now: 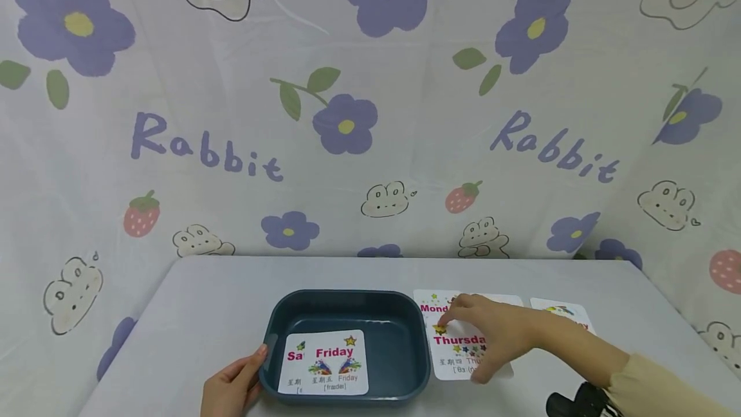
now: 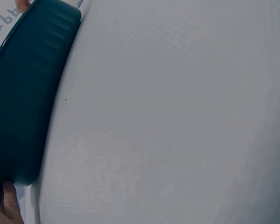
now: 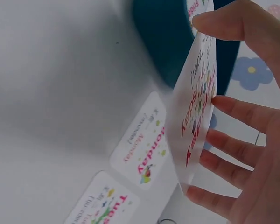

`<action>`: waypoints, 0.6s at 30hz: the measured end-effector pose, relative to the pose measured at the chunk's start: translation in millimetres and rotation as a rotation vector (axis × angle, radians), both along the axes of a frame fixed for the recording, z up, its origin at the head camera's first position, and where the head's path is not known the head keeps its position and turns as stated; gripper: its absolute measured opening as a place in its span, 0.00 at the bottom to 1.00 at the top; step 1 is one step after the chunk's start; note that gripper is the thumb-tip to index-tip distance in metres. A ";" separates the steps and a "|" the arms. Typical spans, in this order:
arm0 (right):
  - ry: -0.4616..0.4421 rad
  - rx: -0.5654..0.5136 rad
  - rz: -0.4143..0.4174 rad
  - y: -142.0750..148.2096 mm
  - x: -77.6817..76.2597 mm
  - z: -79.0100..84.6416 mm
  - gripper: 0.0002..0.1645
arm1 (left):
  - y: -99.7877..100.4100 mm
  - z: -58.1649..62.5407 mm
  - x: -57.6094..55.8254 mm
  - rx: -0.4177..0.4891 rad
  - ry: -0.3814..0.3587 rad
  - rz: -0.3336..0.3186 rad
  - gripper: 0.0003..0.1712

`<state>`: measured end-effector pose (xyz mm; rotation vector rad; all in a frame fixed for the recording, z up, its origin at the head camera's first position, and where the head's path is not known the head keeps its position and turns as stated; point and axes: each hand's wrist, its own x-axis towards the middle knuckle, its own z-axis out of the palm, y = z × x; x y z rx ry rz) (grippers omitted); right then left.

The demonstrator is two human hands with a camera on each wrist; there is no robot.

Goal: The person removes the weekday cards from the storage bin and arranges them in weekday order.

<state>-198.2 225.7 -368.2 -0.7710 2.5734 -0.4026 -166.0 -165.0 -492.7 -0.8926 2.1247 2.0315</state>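
Observation:
My right hand (image 1: 500,330) grips a white card reading Thursday (image 1: 454,369) by its edges, with the thumb on one side and fingertips on the other. In the right wrist view the Thursday card (image 3: 196,107) is seen at a steep angle, raised off the table. My left hand (image 1: 234,381) holds the left rim of a dark teal tray (image 1: 399,365), thumb over the edge. Inside the tray lies a Friday card (image 1: 341,372), overlapping another card (image 1: 291,369) whose visible letters are "Sa".
Behind the right hand, a Monday card (image 1: 427,298) lies on the white table (image 1: 220,301). A Tuesday card (image 3: 102,200) lies beside it in the right wrist view. Farther right is another card (image 1: 558,306), partly hidden by the forearm. A printed cloth (image 1: 231,82) hangs behind.

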 end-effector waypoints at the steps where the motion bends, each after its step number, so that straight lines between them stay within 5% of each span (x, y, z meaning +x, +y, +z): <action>1: -0.009 -0.006 -0.005 1.5 1.0 -1.3 0.40 | 0.3 -0.1 -0.1 0.001 0.000 0.001 0.41; 6: -0.065 -0.024 -0.054 5.0 3.5 -10.3 0.40 | 0.5 0.1 -0.4 0.004 0.001 0.005 0.41; 18: -0.073 0.004 -0.027 3.5 -2.8 -52.8 0.38 | 0.9 -0.4 -1.3 -0.014 0.005 0.002 0.43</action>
